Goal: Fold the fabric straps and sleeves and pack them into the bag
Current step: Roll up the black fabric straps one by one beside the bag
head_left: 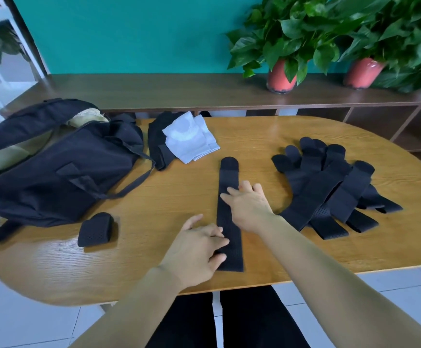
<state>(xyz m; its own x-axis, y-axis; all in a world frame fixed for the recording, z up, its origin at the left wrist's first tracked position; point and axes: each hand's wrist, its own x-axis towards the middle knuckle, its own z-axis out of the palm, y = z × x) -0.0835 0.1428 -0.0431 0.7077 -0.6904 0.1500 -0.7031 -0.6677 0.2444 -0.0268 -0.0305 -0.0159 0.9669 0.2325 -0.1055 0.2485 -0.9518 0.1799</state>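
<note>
head view: the black bag (53,172) sits on the left of the tabletop (292,249), cut off by the frame's left edge. its top gapes open on a tan lining, but what is inside is hidden. one bag strap loops out across the wood toward the middle. just in front of the bag lies a folded strap (95,229), a short black bundle.

behind the bag's right end, white sleeves (191,139) lie over a black sleeve (158,143), covering a good part of it. on the right a pile of black straps (329,187) fans out. they overlap so much that their number is hard to tell. at the back, two potted plants (304,46) stand on a long shelf (154,89) (the leaves are cut off at the top and right).

in the middle, one long strap (229,172) lies flat, running away from the person with its rounded end far.

the right hand (248,204) reaches across it about halfway along, palm down, fingers straight and spread, hiding that stretch. the left hand (196,249) rests at the near end, wrist low, its loosely bent fingers and thumb lying on the strap's left edge. neither hand grips the strap. the two hands are apart, one ahead of the other along the strap.
</note>
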